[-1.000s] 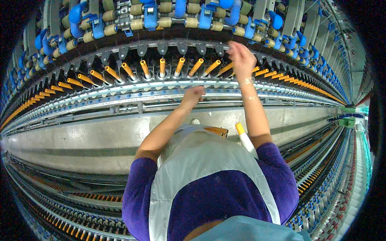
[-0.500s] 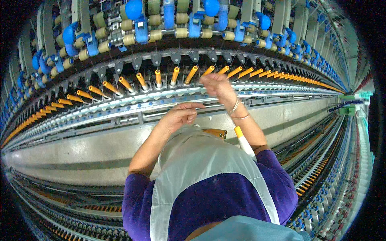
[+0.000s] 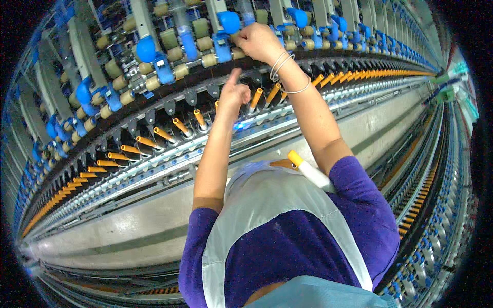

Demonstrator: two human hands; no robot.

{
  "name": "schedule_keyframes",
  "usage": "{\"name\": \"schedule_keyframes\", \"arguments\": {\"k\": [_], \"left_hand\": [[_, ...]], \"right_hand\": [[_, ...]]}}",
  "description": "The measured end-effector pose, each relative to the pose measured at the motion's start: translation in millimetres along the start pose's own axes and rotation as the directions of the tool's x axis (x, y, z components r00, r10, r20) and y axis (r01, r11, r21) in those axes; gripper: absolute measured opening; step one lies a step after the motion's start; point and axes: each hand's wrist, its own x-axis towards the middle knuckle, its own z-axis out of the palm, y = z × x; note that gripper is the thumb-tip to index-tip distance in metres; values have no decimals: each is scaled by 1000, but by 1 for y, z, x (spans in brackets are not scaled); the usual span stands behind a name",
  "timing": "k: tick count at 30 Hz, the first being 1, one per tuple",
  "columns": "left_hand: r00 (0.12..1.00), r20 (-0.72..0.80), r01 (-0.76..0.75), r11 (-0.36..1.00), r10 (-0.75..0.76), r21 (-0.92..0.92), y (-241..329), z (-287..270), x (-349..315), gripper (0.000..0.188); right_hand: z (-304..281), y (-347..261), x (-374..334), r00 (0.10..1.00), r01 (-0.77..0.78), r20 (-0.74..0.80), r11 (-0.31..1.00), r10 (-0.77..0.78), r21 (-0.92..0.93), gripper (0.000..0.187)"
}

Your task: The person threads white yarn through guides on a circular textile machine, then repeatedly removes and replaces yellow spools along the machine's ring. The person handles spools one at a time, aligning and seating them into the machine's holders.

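Note:
My right hand (image 3: 258,42) is raised to the rollers of a spinning frame, its fingers pinched together beside a blue knob (image 3: 228,22) and a cream roller (image 3: 238,53). Whatever sits in that pinch is too small or hidden to make out. Lower and to the left, my left hand (image 3: 235,96) points its index finger up toward the rollers, the other fingers loosely curled, with nothing visible in it. It hovers over the row of orange bobbin tubes and partly covers one. An orange tube (image 3: 256,98) stands on its spindle just right of that hand.
A bobbin wound with white yarn (image 3: 314,175), yellow at its tip, sticks out by my grey apron (image 3: 308,205), next to orange tubes (image 3: 284,164). A metal rail (image 3: 169,168) runs below the spindles. Another row of machinery (image 3: 421,205) stands behind at the right.
Both hands have moved up: the right from the orange tubes to the rollers, the left from below the rail to over the tubes. The view has shifted and tilted.

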Motion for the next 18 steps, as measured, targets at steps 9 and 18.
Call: {"name": "schedule_keyframes", "arguments": {"k": [9, 18], "left_hand": [[702, 710, -201, 940, -58, 276, -37, 144, -86, 16], [422, 645, 436, 766, -637, 472, -190, 287, -11, 28]], "right_hand": [[-7, 65, -109, 867, -132, -170, 545, 468, 828, 17], [72, 240, -369, 583, -289, 812, 942, 32, 171, 32]]}}
